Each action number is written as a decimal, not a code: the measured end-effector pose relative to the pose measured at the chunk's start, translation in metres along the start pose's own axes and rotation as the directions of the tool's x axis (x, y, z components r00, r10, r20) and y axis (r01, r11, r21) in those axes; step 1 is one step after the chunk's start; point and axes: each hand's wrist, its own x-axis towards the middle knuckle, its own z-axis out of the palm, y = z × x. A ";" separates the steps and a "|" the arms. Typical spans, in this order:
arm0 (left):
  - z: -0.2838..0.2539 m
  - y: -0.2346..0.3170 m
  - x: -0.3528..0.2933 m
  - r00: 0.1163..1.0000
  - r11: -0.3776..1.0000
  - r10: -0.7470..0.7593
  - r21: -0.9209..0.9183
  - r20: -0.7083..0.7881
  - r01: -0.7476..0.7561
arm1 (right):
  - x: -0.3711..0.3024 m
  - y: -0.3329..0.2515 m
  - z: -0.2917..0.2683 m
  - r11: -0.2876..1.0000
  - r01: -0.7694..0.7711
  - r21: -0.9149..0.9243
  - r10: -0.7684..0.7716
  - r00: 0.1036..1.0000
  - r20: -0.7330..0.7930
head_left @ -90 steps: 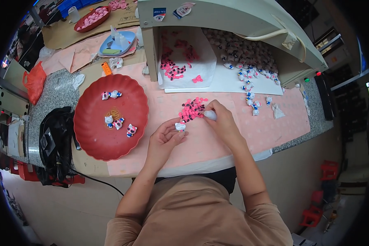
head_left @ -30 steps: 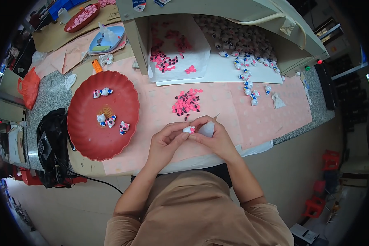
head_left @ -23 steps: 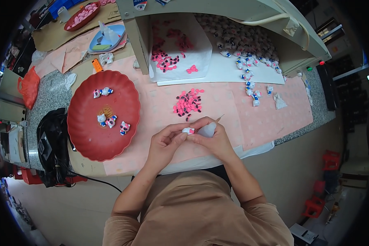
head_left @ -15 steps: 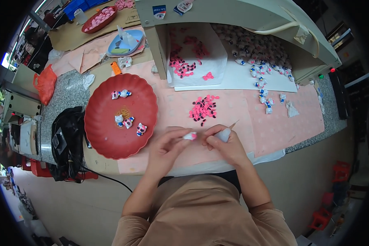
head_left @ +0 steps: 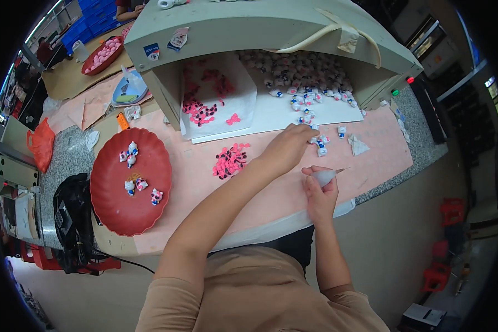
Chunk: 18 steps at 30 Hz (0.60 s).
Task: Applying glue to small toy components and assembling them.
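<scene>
My left hand (head_left: 293,145) stretches across to the right, its fingers bent and closed at a short row of small white-and-blue cat figurines (head_left: 321,150). One figurine seems pinched at the fingertips, mostly hidden by the hand. Nearer to me, my right hand (head_left: 320,200) is wrapped round a small translucent squeeze bottle (head_left: 324,177), whose thin needle tip points right. A pile of pink and black oval pieces (head_left: 230,160) lies on the pink sheet left of my left hand. Several figurines with pink parts (head_left: 156,196) rest in the red scalloped tray (head_left: 108,207).
A grey-green hooded box (head_left: 249,36) stands at the back, with many figurines (head_left: 299,69) and more pink pieces (head_left: 200,113) under it. A crumpled tissue (head_left: 358,145) lies at right. Behind the tray are an orange tool (head_left: 123,120) and a blue dish (head_left: 129,91).
My left hand has let go of the pink-marked figurine and moved right to the figurine row; one more figurine appears in the tray. My right hand keeps the bottle. The view has shifted.
</scene>
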 end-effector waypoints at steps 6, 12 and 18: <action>0.026 -0.009 0.020 0.992 0.989 -0.092 0.120 0.089 0.081 | -0.003 -0.004 -0.003 0.981 0.094 0.170 -0.102 0.994 0.037; -0.051 0.045 -0.071 0.689 0.216 -0.691 -0.848 0.217 0.484 | -0.010 0.004 0.012 0.989 0.148 0.013 -0.148 0.984 0.094; -0.080 0.060 -0.164 0.606 0.282 -0.795 -0.871 0.021 0.401 | -0.028 0.015 0.060 0.980 0.182 -0.082 -0.172 0.979 0.112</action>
